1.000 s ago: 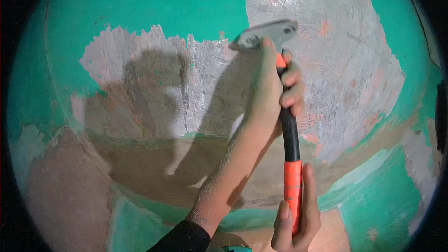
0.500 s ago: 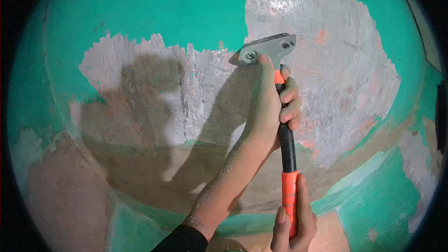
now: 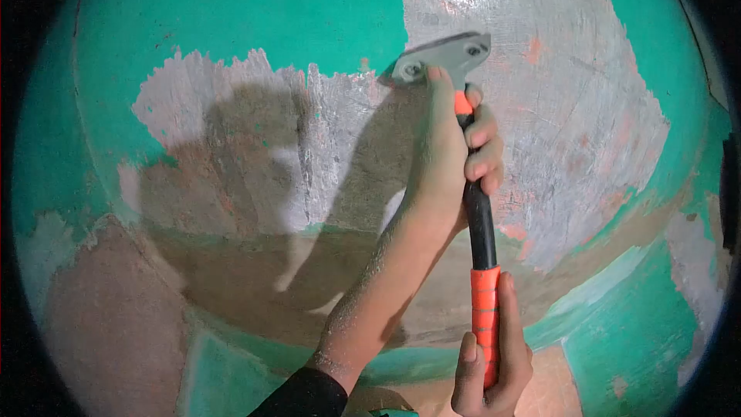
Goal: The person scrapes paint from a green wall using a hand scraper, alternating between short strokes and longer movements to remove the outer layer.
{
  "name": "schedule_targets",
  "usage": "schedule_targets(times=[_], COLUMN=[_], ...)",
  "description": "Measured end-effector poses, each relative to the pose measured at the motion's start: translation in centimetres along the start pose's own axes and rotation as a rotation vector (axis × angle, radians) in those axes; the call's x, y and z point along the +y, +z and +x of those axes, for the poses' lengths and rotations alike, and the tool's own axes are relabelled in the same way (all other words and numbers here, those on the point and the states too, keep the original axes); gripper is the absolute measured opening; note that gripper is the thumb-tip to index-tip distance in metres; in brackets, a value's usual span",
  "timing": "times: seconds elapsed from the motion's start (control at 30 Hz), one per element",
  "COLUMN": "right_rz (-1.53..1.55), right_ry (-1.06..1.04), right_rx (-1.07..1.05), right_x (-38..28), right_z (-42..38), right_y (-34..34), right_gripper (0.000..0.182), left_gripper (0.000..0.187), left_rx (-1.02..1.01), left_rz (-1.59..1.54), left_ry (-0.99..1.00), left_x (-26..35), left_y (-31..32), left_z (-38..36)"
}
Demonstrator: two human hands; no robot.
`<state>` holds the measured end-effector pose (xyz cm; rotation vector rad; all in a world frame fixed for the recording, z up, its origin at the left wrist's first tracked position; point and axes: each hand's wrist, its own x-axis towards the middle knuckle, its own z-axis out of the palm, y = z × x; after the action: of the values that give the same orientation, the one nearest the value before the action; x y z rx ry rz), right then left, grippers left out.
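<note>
A long-handled scraper [image 3: 482,224] has a grey head fixed with two screws, a black shaft and an orange grip. Its head lies against the curved wall, where green paint [image 3: 255,0] borders a bare grey patch [image 3: 571,108]. My left hand [image 3: 455,135] wraps round the shaft just below the head, thumb on the head's underside. Lower down, my right hand [image 3: 498,355] holds the orange grip near its end. White dust covers my left forearm.
Shadows of the arms and tool fall on the scraped area at left. A brown bare patch [image 3: 116,309] shows at lower left, and green panels [image 3: 625,347] at lower right. A dark object stands at the far right edge.
The scraper has moved up the wall a little, its head now higher over the grey patch. Both hands have risen with it, keeping their grips.
</note>
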<state>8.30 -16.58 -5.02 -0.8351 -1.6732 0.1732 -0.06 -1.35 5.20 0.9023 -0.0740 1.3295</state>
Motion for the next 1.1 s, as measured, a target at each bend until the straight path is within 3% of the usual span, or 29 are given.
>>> schedule_targets(times=[0.07,0.17,0.23,0.37,0.4,0.53,0.67,0.77,0.87,0.97,1.07,1.1], right_rz=[-0.083,-0.019,0.004,-0.025,-0.043,0.029,0.12,0.12,0.085,0.047,0.075,0.078], right_ry=[-0.025,0.15,0.152,0.066,0.04,0.019,-0.062,0.004,-0.107,0.198,-0.176,-0.151], right_rx=[-0.006,0.144,0.131,0.086,0.083,0.058,0.075,0.012,0.092,0.028,0.115,0.081], right_x=[0.8,-0.1,-0.1,0.8,0.8,0.0,0.6,-0.2,0.2,-1.3,-0.1,-0.1], right_z=[-0.8,0.3,0.2,-0.4,-0.2,0.4,-0.3,1.2,1.3,0.0,1.9,1.6], right_y=[-0.2,1.4,1.3,0.7,0.7,0.5,0.6,0.3,0.4,0.1,0.4,0.2], right_gripper=[0.051,0.06,0.06,0.06,0.059,0.053,0.051,0.051,0.051,0.056,0.05,0.05], left_gripper=[0.042,0.049,0.05,0.049,0.037,0.04,0.046,0.049,0.04,0.035,0.036,0.037], left_rx=[0.008,-0.027,-0.065,-0.056,0.014,-0.006,-0.047,-0.055,0.008,0.01,-0.013,-0.024], left_rz=[0.046,0.086,0.046,0.136,0.043,0.017,0.134,0.151,0.162,0.119,0.04,0.009], left_ry=[-0.006,-0.007,0.035,-0.024,-0.002,0.037,-0.054,0.066,0.026,-0.003,0.007,0.014], left_x=[-0.1,0.3,0.8,0.0,0.3,1.0,0.6,1.8,1.5,1.2,1.7,1.9], left_y=[-0.3,-0.3,0.0,-1.2,0.0,0.6,-0.9,0.3,1.0,0.9,1.3,1.6], left_z=[-0.1,0.5,1.1,0.0,0.0,1.0,0.1,1.7,0.5,0.6,1.1,1.4])
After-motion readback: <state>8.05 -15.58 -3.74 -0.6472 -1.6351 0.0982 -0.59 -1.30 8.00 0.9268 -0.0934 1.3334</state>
